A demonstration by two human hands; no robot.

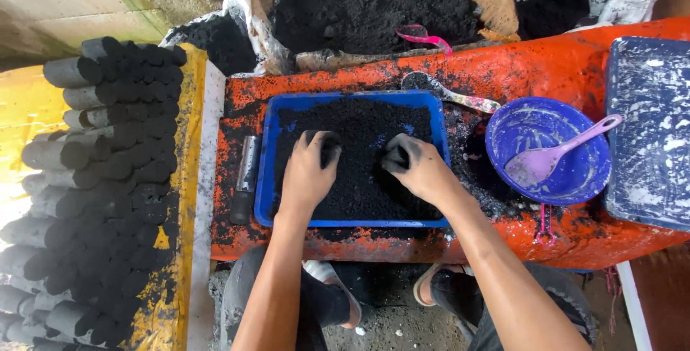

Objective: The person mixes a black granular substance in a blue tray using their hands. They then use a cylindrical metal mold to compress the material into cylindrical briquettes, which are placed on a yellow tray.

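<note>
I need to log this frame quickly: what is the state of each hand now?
Left hand: fingers curled into the black powder in the blue tray; a closed grasp cannot be told.
Right hand: the same, fingers curled into the powder.

Single view, head-mounted, looking almost straight down from above the seated person, close to the work. The blue tray [352, 106] on the orange surface [546, 63] sits at frame centre. Beyond the tray, the top edge takes in sacks of black powder [374, 6]; left of the tray, stacked black cylinders [100, 178]; below the tray, the person's knees and feet.
</note>
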